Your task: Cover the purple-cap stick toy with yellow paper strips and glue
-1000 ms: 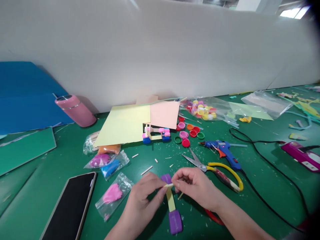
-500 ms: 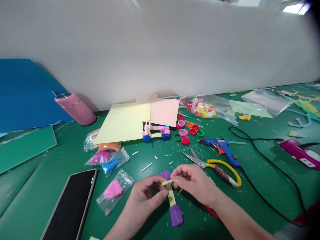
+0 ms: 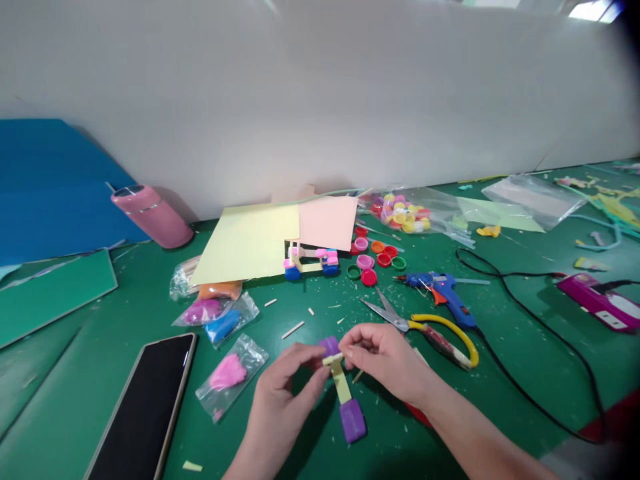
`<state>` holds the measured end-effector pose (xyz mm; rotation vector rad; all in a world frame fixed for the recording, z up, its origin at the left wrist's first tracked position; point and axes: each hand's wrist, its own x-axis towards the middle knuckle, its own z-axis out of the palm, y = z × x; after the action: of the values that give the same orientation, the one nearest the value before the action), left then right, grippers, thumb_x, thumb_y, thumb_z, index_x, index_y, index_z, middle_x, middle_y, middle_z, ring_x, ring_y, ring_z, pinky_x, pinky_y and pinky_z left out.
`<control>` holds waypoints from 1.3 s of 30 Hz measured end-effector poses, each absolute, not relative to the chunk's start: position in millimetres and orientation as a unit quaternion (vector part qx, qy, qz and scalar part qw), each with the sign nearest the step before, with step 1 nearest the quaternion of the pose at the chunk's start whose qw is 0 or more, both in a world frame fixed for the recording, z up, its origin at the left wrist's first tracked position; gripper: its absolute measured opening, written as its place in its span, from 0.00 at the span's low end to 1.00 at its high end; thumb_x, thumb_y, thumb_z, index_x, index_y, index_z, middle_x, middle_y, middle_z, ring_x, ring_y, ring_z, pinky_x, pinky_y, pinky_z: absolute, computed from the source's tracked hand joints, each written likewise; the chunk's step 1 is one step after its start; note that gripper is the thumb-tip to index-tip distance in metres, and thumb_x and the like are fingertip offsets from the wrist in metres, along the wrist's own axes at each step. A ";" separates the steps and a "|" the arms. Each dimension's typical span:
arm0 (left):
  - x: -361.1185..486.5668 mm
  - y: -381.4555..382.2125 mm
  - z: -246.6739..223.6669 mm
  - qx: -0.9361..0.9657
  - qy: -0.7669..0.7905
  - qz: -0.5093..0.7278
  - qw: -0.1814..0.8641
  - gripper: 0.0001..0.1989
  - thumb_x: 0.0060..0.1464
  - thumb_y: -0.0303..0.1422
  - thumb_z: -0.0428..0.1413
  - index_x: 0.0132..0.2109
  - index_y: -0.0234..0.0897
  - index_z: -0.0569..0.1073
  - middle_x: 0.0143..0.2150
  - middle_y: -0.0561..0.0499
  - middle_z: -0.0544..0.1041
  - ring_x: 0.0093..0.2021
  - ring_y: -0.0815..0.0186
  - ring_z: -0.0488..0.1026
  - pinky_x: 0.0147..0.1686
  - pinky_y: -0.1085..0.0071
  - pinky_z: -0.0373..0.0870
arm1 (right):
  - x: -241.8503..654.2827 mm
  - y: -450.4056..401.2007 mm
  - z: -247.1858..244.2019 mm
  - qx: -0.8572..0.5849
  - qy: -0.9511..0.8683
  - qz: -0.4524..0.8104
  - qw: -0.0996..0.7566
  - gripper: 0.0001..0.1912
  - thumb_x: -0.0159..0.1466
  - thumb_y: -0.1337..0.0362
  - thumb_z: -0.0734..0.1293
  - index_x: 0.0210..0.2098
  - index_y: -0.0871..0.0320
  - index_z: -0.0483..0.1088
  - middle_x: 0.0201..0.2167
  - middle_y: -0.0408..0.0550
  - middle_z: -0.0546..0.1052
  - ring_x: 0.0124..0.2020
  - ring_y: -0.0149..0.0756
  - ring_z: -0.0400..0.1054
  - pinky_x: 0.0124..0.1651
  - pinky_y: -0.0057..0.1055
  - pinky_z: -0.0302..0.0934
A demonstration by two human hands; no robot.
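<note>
Left hand [image 3: 287, 397] pinches left end of small pale-yellow stick [image 3: 332, 360]; right hand [image 3: 383, 357] grips its right end by fingertips. Stick sits over far part of purple-ended yellow strip [image 3: 341, 384], left of and nearer than scissors [image 3: 400, 323].

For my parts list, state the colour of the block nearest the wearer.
Purple: the near block, best seen in the head view.

Green worktop [image 3: 300, 293] spreads beneath the right grip [image 3: 383, 357], white wall [image 3: 320, 100] looms beyond it, light [image 3: 590, 10] glaring high to its right!
</note>
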<state>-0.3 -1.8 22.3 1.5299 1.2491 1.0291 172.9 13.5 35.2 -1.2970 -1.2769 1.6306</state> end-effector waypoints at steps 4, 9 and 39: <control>1.6 -0.5 27.0 0.618 0.516 0.403 0.436 0.04 0.47 0.29 0.57 0.30 0.39 0.77 0.29 0.51 0.77 0.30 0.65 0.72 0.31 0.73 0.67 | 170.8 13.6 34.2 -0.496 -0.485 0.632 0.345 0.06 0.55 0.64 0.66 0.27 0.62 0.70 0.20 0.41 0.71 0.23 0.27 0.63 0.27 0.24 0.56; 5.0 -4.1 25.9 0.522 0.534 0.412 0.522 0.05 0.44 0.30 0.59 0.32 0.38 0.75 0.28 0.52 0.75 0.30 0.66 0.70 0.31 0.73 0.66 | 168.7 13.7 33.6 -0.489 -0.480 0.637 0.354 0.07 0.55 0.63 0.66 0.27 0.62 0.70 0.21 0.41 0.71 0.24 0.28 0.65 0.28 0.24 0.57; 17.4 -9.8 20.4 0.343 0.494 0.477 0.641 0.09 0.48 0.33 0.57 0.38 0.34 0.73 0.23 0.53 0.71 0.25 0.72 0.63 0.26 0.77 0.60 | 169.6 8.9 29.8 -0.486 -0.479 0.627 0.376 0.04 0.55 0.67 0.64 0.28 0.63 0.69 0.21 0.41 0.70 0.24 0.26 0.62 0.27 0.23 0.55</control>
<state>17.4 -9.8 20.4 0.7831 1.1260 1.0867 169.6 8.9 29.8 -1.2427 -1.2251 1.6048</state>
